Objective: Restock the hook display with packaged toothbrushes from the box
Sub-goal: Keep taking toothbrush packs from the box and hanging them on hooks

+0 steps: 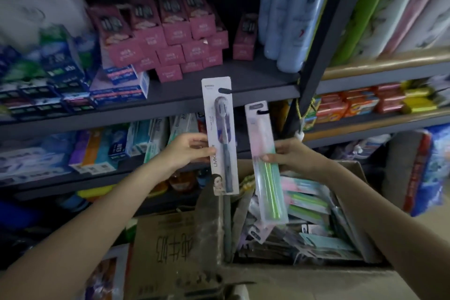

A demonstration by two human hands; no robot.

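Two packaged toothbrushes held up over open box, in front of shelving.

Left hand (188, 151) closed in pinch grip on grey toothbrush pack (220, 136), held upright, hang slot at top. Right hand (289, 156) closed on pink-green toothbrush pack (266, 163), slightly tilted, lower end above box contents. Cardboard box (177, 251) below both hands, packed with further toothbrush packs (309, 204) lying loose. Shelves (219, 95) behind stocked with pink cartons (170, 31) and toothpaste boxes (102, 148).

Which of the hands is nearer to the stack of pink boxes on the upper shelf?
Left. The left hand holds the grey toothbrush pack below the pink boxes, slightly to their right. The right hand holds the green pack further right, over the box.
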